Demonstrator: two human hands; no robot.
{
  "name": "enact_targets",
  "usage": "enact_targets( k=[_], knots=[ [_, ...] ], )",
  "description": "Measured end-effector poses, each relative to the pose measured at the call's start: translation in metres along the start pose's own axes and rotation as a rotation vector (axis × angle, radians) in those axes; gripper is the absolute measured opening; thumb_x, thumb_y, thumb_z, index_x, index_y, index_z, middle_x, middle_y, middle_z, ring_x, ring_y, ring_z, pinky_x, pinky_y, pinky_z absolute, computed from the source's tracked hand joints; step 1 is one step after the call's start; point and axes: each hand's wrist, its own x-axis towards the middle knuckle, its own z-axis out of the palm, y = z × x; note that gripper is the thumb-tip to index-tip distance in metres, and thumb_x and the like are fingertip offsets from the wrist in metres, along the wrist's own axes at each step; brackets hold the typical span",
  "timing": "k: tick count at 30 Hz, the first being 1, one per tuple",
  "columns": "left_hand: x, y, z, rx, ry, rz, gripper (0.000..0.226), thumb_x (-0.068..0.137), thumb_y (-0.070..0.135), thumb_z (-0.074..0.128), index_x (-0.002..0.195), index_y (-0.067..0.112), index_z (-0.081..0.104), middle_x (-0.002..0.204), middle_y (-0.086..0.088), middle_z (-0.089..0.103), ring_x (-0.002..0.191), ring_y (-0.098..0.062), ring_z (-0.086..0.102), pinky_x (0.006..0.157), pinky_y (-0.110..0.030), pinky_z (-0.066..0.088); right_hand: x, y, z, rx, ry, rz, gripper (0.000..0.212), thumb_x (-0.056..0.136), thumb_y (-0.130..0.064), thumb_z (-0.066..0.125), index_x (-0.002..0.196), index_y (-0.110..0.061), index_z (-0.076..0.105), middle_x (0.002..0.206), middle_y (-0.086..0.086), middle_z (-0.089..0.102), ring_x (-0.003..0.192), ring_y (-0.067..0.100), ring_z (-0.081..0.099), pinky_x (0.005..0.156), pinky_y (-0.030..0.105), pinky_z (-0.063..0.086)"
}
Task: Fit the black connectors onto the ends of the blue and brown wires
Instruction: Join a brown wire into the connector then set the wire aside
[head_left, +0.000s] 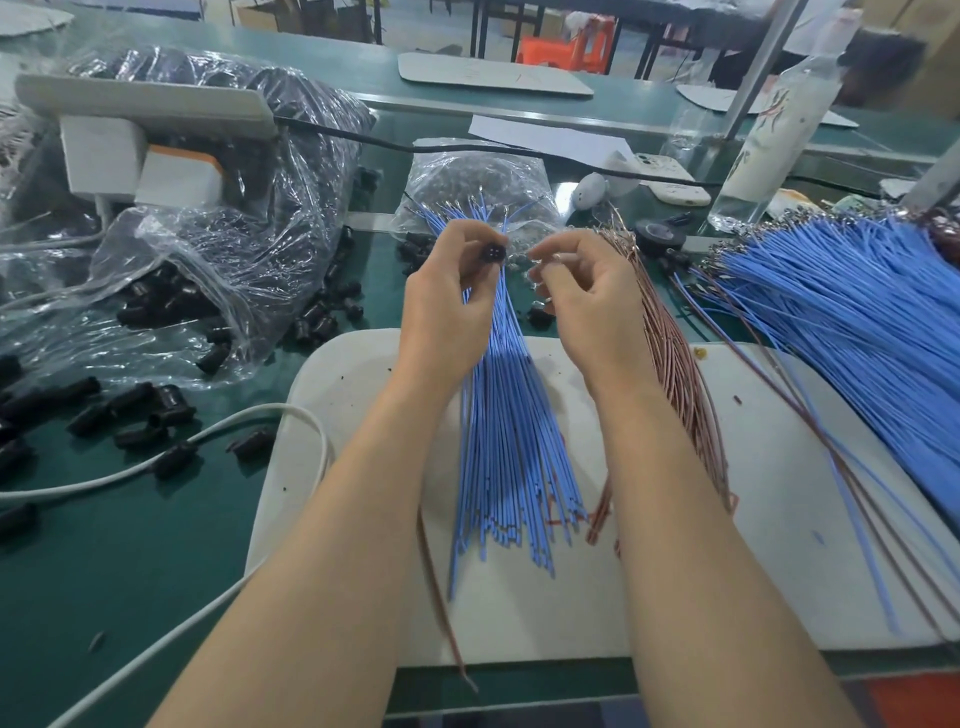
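Note:
My left hand (449, 306) pinches a small black connector (493, 253) between thumb and fingertips, its holed face turned toward me, and also holds a bundle of blue wires (511, 441) that fans out above and below the palm. My right hand (587, 306) has its fingers curled and pinches a thin wire end (537, 257) just right of the connector. A bundle of brown wires (675, 374) hangs behind my right hand and wrist. Both bundles trail down over the white board (769, 519).
Loose black connectors (135, 410) lie scattered on the green bench at left, beside clear plastic bags (218, 244) of more. A large heap of blue wires (857, 322) lies at right. A white cable (156, 462), a phone (670, 179) and a clear bottle (769, 140) are also here.

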Motion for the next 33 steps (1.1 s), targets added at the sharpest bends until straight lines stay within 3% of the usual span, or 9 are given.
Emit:
enact_targets(
  k=[3, 6, 9, 14, 16, 21, 25, 33],
  knots=[
    [0.0, -0.001, 0.0, 0.007, -0.01, -0.001, 0.024, 0.09, -0.005, 0.048, 0.1, 0.016, 0.054, 0.097, 0.001, 0.069, 0.094, -0.003, 0.064, 0.088, -0.018, 0.048, -0.003, -0.005, 0.002, -0.042, -0.004, -0.077, 0.027, 0.088, 0.0, 0.051, 0.09, -0.018, 0.071, 0.08, -0.011, 0.066, 0.068, 0.001, 0.056, 0.067, 0.021, 0.047],
    [0.001, -0.001, 0.001, 0.0, -0.021, 0.003, 0.024, 0.09, -0.006, 0.049, 0.1, 0.015, 0.054, 0.098, -0.001, 0.069, 0.095, -0.007, 0.065, 0.089, -0.022, 0.05, -0.008, -0.009, 0.007, -0.099, -0.006, -0.175, 0.017, 0.087, -0.005, 0.06, 0.098, -0.012, 0.071, 0.092, -0.001, 0.068, 0.078, 0.005, 0.06, 0.072, 0.012, 0.044],
    [0.001, -0.002, 0.001, 0.004, -0.028, 0.005, 0.022, 0.09, -0.005, 0.051, 0.1, 0.014, 0.054, 0.099, -0.001, 0.068, 0.096, -0.009, 0.065, 0.091, -0.024, 0.05, -0.008, -0.011, 0.006, -0.119, 0.026, -0.207, 0.018, 0.09, -0.007, 0.059, 0.102, -0.009, 0.071, 0.097, 0.004, 0.069, 0.084, 0.01, 0.063, 0.077, 0.015, 0.048],
    [0.002, -0.003, 0.002, 0.017, -0.038, -0.02, 0.02, 0.092, -0.003, 0.05, 0.1, 0.014, 0.054, 0.101, -0.003, 0.069, 0.099, -0.011, 0.064, 0.093, -0.024, 0.048, -0.006, -0.013, -0.003, -0.067, 0.018, -0.158, 0.019, 0.093, -0.005, 0.053, 0.107, -0.014, 0.062, 0.086, 0.007, 0.07, 0.08, 0.023, 0.066, 0.081, 0.039, 0.053],
    [0.002, -0.003, 0.003, 0.035, -0.029, -0.011, 0.021, 0.091, -0.004, 0.049, 0.099, 0.015, 0.055, 0.098, -0.001, 0.068, 0.096, -0.01, 0.064, 0.09, -0.02, 0.048, -0.005, -0.014, -0.003, -0.012, -0.004, -0.133, 0.015, 0.09, -0.003, 0.058, 0.102, -0.013, 0.057, 0.088, 0.008, 0.07, 0.083, 0.019, 0.068, 0.084, 0.036, 0.054],
    [0.002, -0.003, 0.003, 0.079, -0.022, -0.003, 0.025, 0.09, -0.003, 0.049, 0.096, 0.021, 0.055, 0.087, 0.015, 0.062, 0.082, 0.001, 0.059, 0.08, -0.009, 0.044, -0.003, -0.013, -0.004, -0.131, -0.025, -0.179, 0.011, 0.087, -0.006, 0.065, 0.097, -0.007, 0.069, 0.087, -0.002, 0.069, 0.08, 0.006, 0.065, 0.078, 0.015, 0.05],
    [0.002, -0.003, 0.003, 0.102, -0.025, -0.002, 0.026, 0.09, -0.002, 0.048, 0.095, 0.022, 0.055, 0.086, 0.015, 0.062, 0.077, 0.005, 0.056, 0.074, -0.005, 0.041, -0.004, -0.014, -0.003, -0.177, 0.004, -0.225, 0.015, 0.087, -0.005, 0.064, 0.099, -0.007, 0.072, 0.091, 0.0, 0.07, 0.084, 0.011, 0.066, 0.083, 0.02, 0.052],
    [0.005, -0.006, 0.003, 0.224, -0.042, -0.016, 0.024, 0.092, 0.002, 0.05, 0.103, 0.018, 0.062, 0.106, -0.001, 0.063, 0.081, -0.009, 0.053, 0.076, -0.009, 0.041, -0.006, -0.017, -0.002, -0.22, 0.073, -0.247, 0.018, 0.088, -0.001, 0.057, 0.094, -0.009, 0.071, 0.09, 0.002, 0.068, 0.083, 0.015, 0.064, 0.081, 0.025, 0.051]
  ],
)
